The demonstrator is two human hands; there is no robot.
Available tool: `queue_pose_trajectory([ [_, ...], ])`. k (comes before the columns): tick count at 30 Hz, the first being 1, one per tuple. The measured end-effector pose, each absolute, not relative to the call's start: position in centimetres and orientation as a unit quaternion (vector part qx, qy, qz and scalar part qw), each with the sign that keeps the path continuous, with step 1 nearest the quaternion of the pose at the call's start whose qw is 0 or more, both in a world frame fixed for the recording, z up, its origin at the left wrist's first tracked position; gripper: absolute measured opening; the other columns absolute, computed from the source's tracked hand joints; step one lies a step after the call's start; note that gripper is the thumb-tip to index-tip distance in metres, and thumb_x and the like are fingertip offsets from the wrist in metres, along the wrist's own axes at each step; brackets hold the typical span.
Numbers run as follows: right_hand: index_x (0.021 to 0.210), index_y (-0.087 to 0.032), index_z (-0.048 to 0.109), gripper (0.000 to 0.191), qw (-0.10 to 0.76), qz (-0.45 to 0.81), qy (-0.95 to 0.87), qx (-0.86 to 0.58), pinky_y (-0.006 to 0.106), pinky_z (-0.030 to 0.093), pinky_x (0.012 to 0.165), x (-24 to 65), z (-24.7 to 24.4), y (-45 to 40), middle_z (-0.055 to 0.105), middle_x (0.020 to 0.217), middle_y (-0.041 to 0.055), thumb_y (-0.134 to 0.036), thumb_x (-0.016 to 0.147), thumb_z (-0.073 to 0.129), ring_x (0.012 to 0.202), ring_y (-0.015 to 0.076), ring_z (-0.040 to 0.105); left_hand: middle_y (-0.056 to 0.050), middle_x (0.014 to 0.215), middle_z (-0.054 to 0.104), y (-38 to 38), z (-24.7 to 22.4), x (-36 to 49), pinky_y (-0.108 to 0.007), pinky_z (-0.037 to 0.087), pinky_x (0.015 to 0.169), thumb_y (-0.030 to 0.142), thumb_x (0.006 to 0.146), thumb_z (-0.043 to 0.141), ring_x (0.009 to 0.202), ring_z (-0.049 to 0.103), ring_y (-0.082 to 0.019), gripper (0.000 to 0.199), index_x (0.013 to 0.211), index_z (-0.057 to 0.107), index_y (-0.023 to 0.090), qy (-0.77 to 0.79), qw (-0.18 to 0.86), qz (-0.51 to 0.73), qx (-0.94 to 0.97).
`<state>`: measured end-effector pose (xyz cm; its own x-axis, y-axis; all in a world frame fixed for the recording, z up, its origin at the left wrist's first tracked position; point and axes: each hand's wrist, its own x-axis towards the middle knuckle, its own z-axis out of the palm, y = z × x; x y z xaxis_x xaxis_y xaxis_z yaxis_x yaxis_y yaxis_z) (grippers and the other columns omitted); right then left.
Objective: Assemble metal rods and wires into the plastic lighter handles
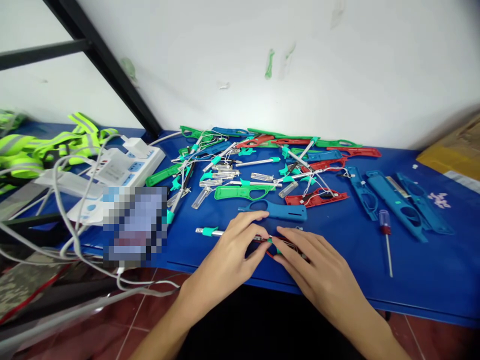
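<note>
Both hands meet over a half-built long-nosed lighter at the table's front edge. My left hand is closed, thumb and index finger pinching near a small teal piece at its middle. My right hand is closed over its other end, fingertips close to the left ones. The lighter's metal tube, with a teal collar, sticks out left of the left hand. Its red half-shell shows only in part; the fingers hide the rest. Just behind the hands lies a blue lighter shell half.
Behind lies a pile of lighter shells, metal tubes, wires and clear fuel tanks. A screwdriver and several blue shells lie right. Left are a blurred phone, a power strip, cables and reflective straps. A carton stands far right.
</note>
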<state>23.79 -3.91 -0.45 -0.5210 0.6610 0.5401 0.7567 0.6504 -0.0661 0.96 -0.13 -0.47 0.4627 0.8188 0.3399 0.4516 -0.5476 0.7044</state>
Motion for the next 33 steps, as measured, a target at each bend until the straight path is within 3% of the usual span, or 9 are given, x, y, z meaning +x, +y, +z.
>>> queue_pose_trajectory([
  [4,0.132,-0.013,0.072,0.026,0.281,-0.081,-0.862,-0.414,0.045,0.068,0.098,23.9,-0.8,-4.1,0.083,0.129,0.0125,-0.017,0.113,0.056,0.114,0.0278,0.082,-0.01,0.13,0.075,0.1,-0.2,1.3,-0.046,0.058,0.107,0.013,0.105,0.071,0.123,0.071,-0.026,0.024,0.126,0.064,0.023,0.391,0.255,0.345,0.815],
  [8,0.129,-0.014,0.074,0.027,0.336,-0.018,-0.847,-0.411,0.034,0.069,0.102,24.5,-1.0,-4.3,0.083,0.129,0.0114,-0.007,0.109,0.058,0.115,0.0218,0.083,-0.004,0.108,0.079,0.3,0.1,1.5,-0.039,0.059,0.094,0.013,0.104,0.075,0.102,0.072,-0.022,0.014,0.114,0.07,0.021,0.37,0.258,0.335,0.827],
  [11,0.125,-0.019,0.077,0.025,0.384,0.062,-0.82,-0.421,0.028,0.068,0.102,24.8,-0.5,-4.1,0.085,0.125,0.0072,-0.009,0.108,0.062,0.111,0.0181,0.084,-0.003,0.106,0.08,0.4,-0.1,1.6,-0.035,0.059,0.089,0.013,0.104,0.075,0.101,0.071,-0.022,0.012,0.114,0.072,0.02,0.373,0.267,0.353,0.816],
  [19,0.119,-0.025,0.079,0.021,0.389,0.166,-0.775,-0.47,0.029,0.069,0.085,24.3,0.8,-3.8,0.086,0.11,0.0045,-0.02,0.109,0.062,0.096,0.0198,0.083,-0.003,0.101,0.077,0.2,-0.5,2.0,-0.038,0.057,0.089,0.015,0.105,0.074,0.097,0.072,-0.022,0.007,0.108,0.072,0.02,0.398,0.26,0.355,0.805],
  [23,0.122,-0.025,0.075,0.016,0.368,0.151,-0.788,-0.469,0.032,0.067,0.088,24.4,0.4,-3.7,0.084,0.112,0.0054,-0.025,0.111,0.064,0.1,0.0207,0.081,-0.003,0.101,0.075,0.3,-0.3,2.1,-0.038,0.055,0.093,0.013,0.105,0.071,0.098,0.07,-0.022,0.007,0.106,0.069,0.02,0.393,0.258,0.352,0.809],
  [26,0.13,-0.025,0.07,0.023,0.337,0.113,-0.81,-0.467,0.038,0.064,0.093,24.5,0.0,-3.7,0.082,0.119,0.0072,-0.032,0.108,0.07,0.106,0.0231,0.079,-0.003,0.103,0.075,0.3,-0.3,2.1,-0.038,0.054,0.096,0.012,0.106,0.07,0.1,0.071,-0.021,0.008,0.105,0.069,0.02,0.381,0.263,0.358,0.81],
  [33,0.129,-0.023,0.067,0.021,0.307,0.052,-0.829,-0.465,0.039,0.059,0.088,24.2,-0.1,-3.8,0.079,0.115,0.0078,-0.021,0.108,0.065,0.1,0.0228,0.075,-0.003,0.101,0.073,0.3,-0.3,2.1,-0.036,0.052,0.094,0.011,0.106,0.067,0.098,0.069,-0.02,0.012,0.099,0.067,0.02,0.374,0.27,0.36,0.811],
])
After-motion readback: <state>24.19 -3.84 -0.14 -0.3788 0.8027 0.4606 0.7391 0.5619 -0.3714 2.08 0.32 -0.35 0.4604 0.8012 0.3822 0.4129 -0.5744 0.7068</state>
